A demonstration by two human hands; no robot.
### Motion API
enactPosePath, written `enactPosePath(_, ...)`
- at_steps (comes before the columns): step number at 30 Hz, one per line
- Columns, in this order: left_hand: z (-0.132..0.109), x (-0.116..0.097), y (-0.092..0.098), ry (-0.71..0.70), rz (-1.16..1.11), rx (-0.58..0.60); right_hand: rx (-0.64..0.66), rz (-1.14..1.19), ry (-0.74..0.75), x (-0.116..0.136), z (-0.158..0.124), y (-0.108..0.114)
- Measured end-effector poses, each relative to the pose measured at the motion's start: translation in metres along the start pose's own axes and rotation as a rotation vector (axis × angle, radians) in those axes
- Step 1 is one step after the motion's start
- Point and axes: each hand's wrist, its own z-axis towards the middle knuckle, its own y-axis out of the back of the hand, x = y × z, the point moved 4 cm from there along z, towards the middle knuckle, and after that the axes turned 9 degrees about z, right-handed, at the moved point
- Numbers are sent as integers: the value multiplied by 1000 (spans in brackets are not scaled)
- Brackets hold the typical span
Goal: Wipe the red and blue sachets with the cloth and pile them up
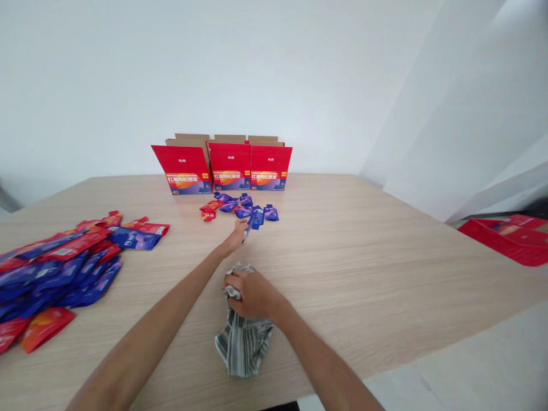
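Note:
My right hand [250, 291] is closed around a bunched striped cloth [244, 348], whose loose end spreads on the table toward me. Farther out, my left hand [236, 235] pinches a small blue pouch [247, 227] seen nearly edge-on, partly hidden by the fingers. Just beyond it lies a loose group of small pouches, among them a blue pouch [271, 213] on the right and a red pouch [210, 206] on the left.
Three open red cartons, including the middle carton [231, 165], stand side by side near the wall. A large heap of red and blue pouches [64, 274] covers the left of the wooden table [363, 257]. Off its right edge is a red box [505, 242].

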Motion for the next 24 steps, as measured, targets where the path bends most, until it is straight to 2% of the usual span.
enactPosePath(2, -26, 1, 5, 88, -284, 30, -155, 45, 37, 0, -2, 15)
enactPosePath(5, -74, 1, 2, 306, -885, 120, -387, 103, 86, -1, -7, 31)
enactPosePath(7, -103, -2, -6, 420, -1079, 199, -458, 119, 88, -3, -8, 33)
enactPosePath(10, -131, -4, -16, 509, -1147, 278, -414, 124, 108, -3, -7, 27)
enactPosePath(13, -145, -4, -17, 523, -1132, 269, -383, 134, 137, 0, -5, 23)
enactPosePath(15, -152, -5, -13, 483, -1071, 301, -436, 152, 118, 0, -5, 26)
enactPosePath(18, -166, -9, -6, 386, -946, 381, -596, 196, 59, -8, -8, 36)
enactPosePath(20, -173, -12, -2, 353, -913, 388, -692, 251, 27, -15, -11, 43)
enactPosePath(22, -176, -14, -2, 350, -930, 357, -729, 307, 14, -20, -12, 47)
enactPosePath(24, -175, -14, -4, 381, -963, 327, -698, 335, 23, -19, -11, 46)
